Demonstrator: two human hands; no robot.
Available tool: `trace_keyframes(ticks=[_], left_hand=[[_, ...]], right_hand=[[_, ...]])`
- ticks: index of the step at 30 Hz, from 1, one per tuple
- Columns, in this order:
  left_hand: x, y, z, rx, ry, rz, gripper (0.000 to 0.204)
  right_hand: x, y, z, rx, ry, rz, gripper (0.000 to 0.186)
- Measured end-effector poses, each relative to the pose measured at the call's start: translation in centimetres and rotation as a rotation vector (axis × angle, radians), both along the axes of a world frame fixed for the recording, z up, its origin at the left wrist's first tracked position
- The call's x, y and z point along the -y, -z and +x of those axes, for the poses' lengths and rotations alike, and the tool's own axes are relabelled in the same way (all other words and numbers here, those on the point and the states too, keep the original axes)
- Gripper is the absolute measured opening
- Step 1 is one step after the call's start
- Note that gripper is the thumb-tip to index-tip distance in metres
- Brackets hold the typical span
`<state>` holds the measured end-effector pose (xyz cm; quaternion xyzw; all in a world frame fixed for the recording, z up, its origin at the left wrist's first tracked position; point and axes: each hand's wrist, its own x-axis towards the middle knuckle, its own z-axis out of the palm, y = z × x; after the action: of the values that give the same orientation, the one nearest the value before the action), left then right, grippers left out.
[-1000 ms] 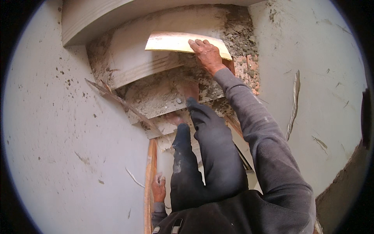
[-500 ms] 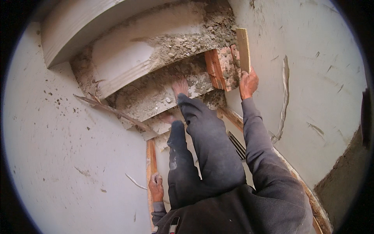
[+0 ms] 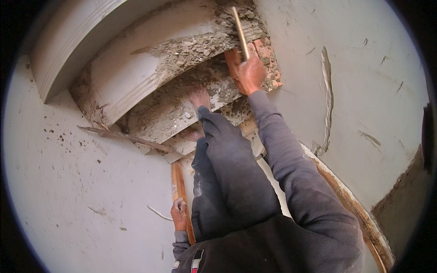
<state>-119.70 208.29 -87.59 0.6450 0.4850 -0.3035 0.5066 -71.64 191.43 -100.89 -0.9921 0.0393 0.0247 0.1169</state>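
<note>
My right hand (image 3: pixel 251 75) is closed round the lower end of a thin, flat wooden strip (image 3: pixel 240 32), seen nearly edge-on. The strip's upper part lies over loose rubble (image 3: pixel 189 52) on the step. Beside and partly behind this hand are red bricks (image 3: pixel 268 57) crusted with mortar, at the right end of the steps. My left hand (image 3: pixel 179 214) is at the lower left, with its fingers curled on an upright wooden board (image 3: pixel 178 182) along the left wall.
My bare feet (image 3: pixel 199 96) stand on dusty concrete steps (image 3: pixel 150 116) strewn with debris. A rough stick (image 3: pixel 132 139) slants across their left end. Grey walls (image 3: pixel 355 104) rise on both sides; a wooden edge (image 3: pixel 346 202) runs down at the right.
My right hand has swung left and inward with the wooden strip, from beside the right wall to over the bricks and rubble. My left hand stays on the board. The view has shifted slightly.
</note>
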Motion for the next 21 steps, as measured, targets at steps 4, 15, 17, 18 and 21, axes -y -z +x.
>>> trace_keyframes(ticks=[4, 15, 17, 18, 21], left_hand=[[-0.6, 0.3, 1.2, -0.003, -0.055, -0.007, 0.022], [-0.7, 1.6, -5.7, -0.108, -0.285, -0.037, 0.019], [-0.2, 1.6, -6.2, -0.099, -0.309, -0.084, 0.019], [0.1, 1.6, -5.8, -0.093, -0.317, -0.109, 0.019], [0.0, 0.7, -3.1, -0.09, -0.268, -0.141, 0.018]], right_hand=[[-1.3, -0.3, 0.1, 0.022, -0.204, 0.221, 0.034], [14.2, -3.2, -8.8, -0.02, 0.107, -0.019, 0.045], [15.5, -2.5, -10.9, -0.093, 0.192, -0.08, 0.045], [15.7, -1.7, -11.3, -0.034, 0.206, -0.073, 0.044], [14.3, 0.6, -11.9, 0.059, 0.263, -0.044, 0.043]])
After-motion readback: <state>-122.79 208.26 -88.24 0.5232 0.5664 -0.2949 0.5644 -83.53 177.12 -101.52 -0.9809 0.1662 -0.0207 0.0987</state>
